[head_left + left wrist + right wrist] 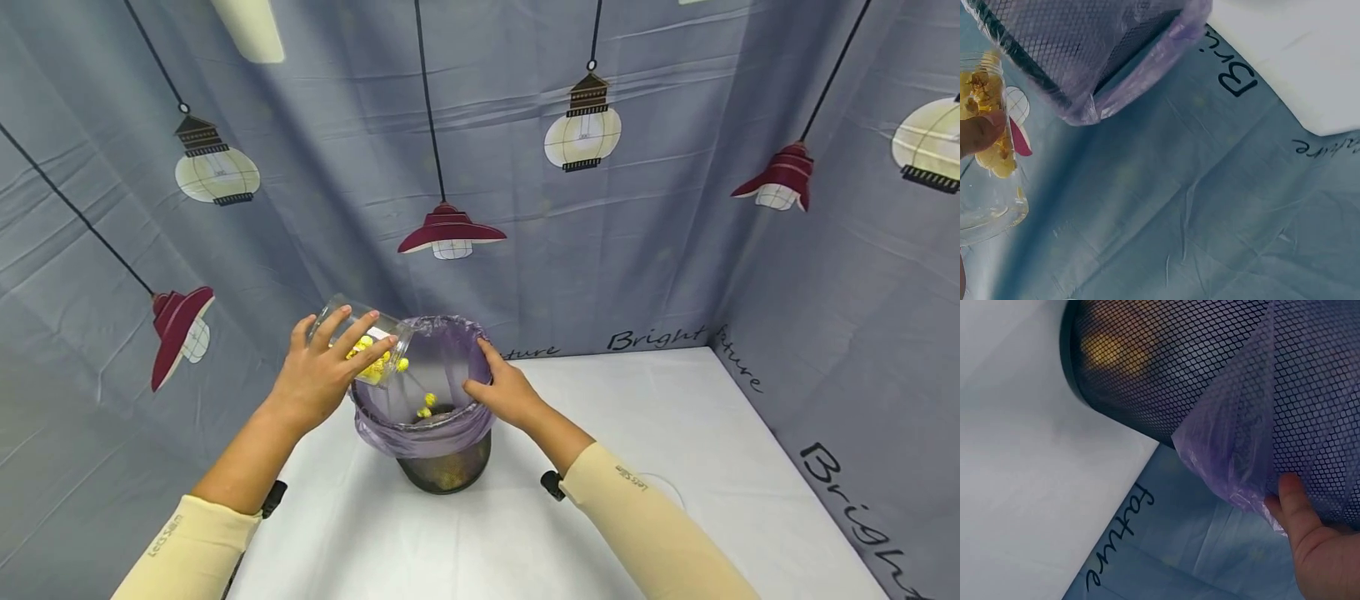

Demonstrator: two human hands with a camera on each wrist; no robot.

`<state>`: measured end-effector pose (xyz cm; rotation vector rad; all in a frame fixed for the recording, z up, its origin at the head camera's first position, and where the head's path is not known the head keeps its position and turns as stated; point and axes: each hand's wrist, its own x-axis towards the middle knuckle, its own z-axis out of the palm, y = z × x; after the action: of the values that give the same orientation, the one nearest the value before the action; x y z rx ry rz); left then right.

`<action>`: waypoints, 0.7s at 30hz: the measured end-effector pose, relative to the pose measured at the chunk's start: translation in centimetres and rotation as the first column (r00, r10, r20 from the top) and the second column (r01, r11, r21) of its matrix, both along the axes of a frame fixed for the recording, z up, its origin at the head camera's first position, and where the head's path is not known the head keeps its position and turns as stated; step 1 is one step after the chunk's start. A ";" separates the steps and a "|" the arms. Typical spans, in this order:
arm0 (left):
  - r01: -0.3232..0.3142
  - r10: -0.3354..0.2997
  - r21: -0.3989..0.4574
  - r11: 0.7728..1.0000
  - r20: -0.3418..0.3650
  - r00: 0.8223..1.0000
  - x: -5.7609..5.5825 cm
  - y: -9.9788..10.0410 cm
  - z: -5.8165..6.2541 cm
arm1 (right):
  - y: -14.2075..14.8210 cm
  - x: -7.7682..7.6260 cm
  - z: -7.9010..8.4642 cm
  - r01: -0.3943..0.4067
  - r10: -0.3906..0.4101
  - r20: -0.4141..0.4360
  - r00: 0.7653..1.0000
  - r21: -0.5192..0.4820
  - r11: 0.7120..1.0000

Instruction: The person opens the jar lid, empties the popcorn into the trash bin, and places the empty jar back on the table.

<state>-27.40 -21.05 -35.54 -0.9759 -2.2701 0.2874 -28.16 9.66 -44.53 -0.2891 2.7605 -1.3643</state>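
Note:
My left hand [311, 383] grips a clear jar [384, 323] with yellow popcorn [365, 342] in it. The jar is tilted, its mouth over the left rim of a dark mesh wastebasket [450, 471]. Several popcorn pieces [430, 400] show inside the basket's opening, below the jar's mouth. A purple plastic bag [442, 442] lines the basket and folds out over its rim. With the thumb inside and the fingers outside, my right hand [513, 396] holds the lined rim on the right. Through the mesh in the right wrist view, a yellow patch [1107, 353] shows near the bottom.
The basket stands on a white table [622, 450]. Grey-blue curtains [525, 275] printed with lamps and lettering hang behind the table and at both sides. A thin white cord [667, 483] lies on the table by the right sleeve.

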 end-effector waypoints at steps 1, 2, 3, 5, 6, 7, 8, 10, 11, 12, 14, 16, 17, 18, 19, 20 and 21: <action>0.005 -0.005 0.003 1.000 -0.014 1.000 0.0 -0.1 0.1 | 0.0 0.0 0.0 0.003 -0.003 -0.002 1.000 -0.003 1.000; 0.011 -0.011 0.006 1.000 -0.029 1.000 0.1 -0.2 0.2 | 0.0 0.0 0.0 0.007 -0.007 -0.003 1.000 -0.003 1.000; 0.017 -0.016 0.012 1.000 -0.044 0.999 0.1 -0.4 0.3 | 0.0 0.0 -0.1 0.009 -0.009 -0.002 1.000 -0.004 1.000; 0.029 -0.027 0.025 0.999 -0.077 0.997 0.3 -0.7 0.4 | 0.0 -0.1 -0.1 0.009 -0.009 -0.001 1.000 -0.004 1.000; 0.034 -0.031 0.030 0.999 -0.093 0.995 0.4 -0.8 0.5 | 0.0 -0.1 -0.2 0.006 -0.006 -0.002 1.000 -0.004 1.000; 0.039 -0.035 0.032 0.999 -0.107 0.994 0.5 -0.9 0.5 | 0.0 -0.1 -0.2 0.002 -0.002 -0.002 1.000 -0.004 1.000; 0.045 -0.041 0.033 0.998 -0.121 0.992 0.5 -1.0 0.6 | 0.1 -0.1 -0.1 0.000 0.000 -0.002 1.000 -0.002 1.000; 0.054 -0.050 0.030 0.998 -0.131 0.990 0.5 -1.0 0.7 | 0.1 -0.1 -0.1 0.001 -0.001 -0.005 1.000 -0.006 1.000; 0.056 -0.053 0.024 0.998 -0.129 0.990 0.5 -1.0 0.8 | 0.2 -0.1 0.0 0.001 -0.001 -0.006 1.000 -0.008 1.000; 0.058 -0.055 0.020 0.998 -0.124 0.991 0.4 -0.9 0.8 | 0.2 -0.1 0.0 0.004 -0.004 -0.007 1.000 -0.010 1.000; 0.065 -0.064 0.006 0.998 -0.103 0.993 0.3 -0.7 0.8 | 0.2 -0.1 0.1 0.010 -0.010 -0.009 1.000 -0.018 1.000; 0.072 -0.073 -0.012 0.997 -0.080 0.994 0.1 -0.4 0.8 | 0.2 -0.1 0.0 0.011 -0.011 -0.011 1.000 -0.018 1.000; 0.076 -0.078 -0.024 0.997 -0.072 0.994 0.1 -0.3 0.7 | 0.2 -0.1 -0.1 0.010 -0.010 -0.010 1.000 -0.017 1.000; 0.084 -0.086 -0.033 0.996 -0.065 0.994 0.0 -0.2 0.7 | 0.2 -0.2 -0.1 0.008 -0.008 -0.008 1.000 -0.014 1.000; 0.091 -0.094 -0.045 0.995 -0.058 0.994 0.0 -0.1 0.7 | 0.1 -0.1 -0.1 0.005 -0.005 -0.005 1.000 -0.011 1.000; 0.099 -0.102 -0.053 0.994 -0.053 0.993 -0.1 0.0 0.6 | 0.1 -0.1 -0.2 0.003 -0.003 -0.003 1.000 -0.010 1.000; 0.104 -0.107 -0.064 0.992 -0.049 0.993 -0.1 0.1 0.6 | 0.0 -0.1 -0.2 0.003 -0.003 -0.002 1.000 -0.007 1.000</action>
<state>-27.51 -20.91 -34.92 -1.1035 -2.1651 0.3350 -28.29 9.69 -44.74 -0.2873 2.7591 -1.3751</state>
